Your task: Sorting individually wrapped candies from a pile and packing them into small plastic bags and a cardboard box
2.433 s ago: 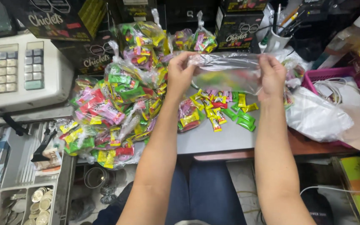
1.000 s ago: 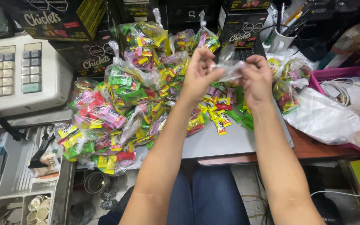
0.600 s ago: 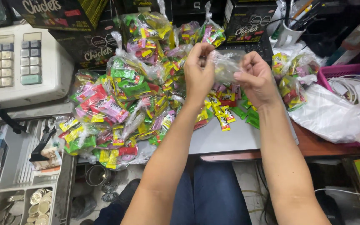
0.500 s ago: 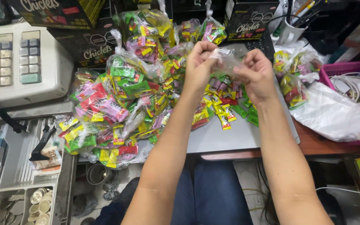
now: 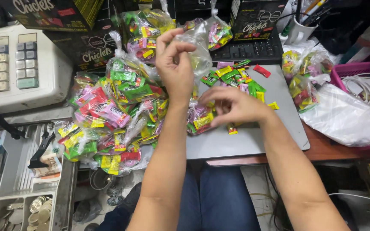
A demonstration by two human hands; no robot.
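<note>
- While the left hand [image 5: 175, 70] pinches a clear plastic bag [image 5: 198, 53] open above the grey board [image 5: 253, 141], filling appears underway.
- Right hand [image 5: 232, 107]: fingers curled onto loose candy packets [image 5: 236, 79]; next move needs a firm gather and lift into the bag's mouth.

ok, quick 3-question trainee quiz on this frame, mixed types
1. True or false: the left hand holds up a clear plastic bag.
2. What is the right hand reaching into? A) coin tray B) loose candy packets C) pen cup
3. Which machine sits at the far left?

Key: 1 true. 2 B. 3 the cash register.
</note>
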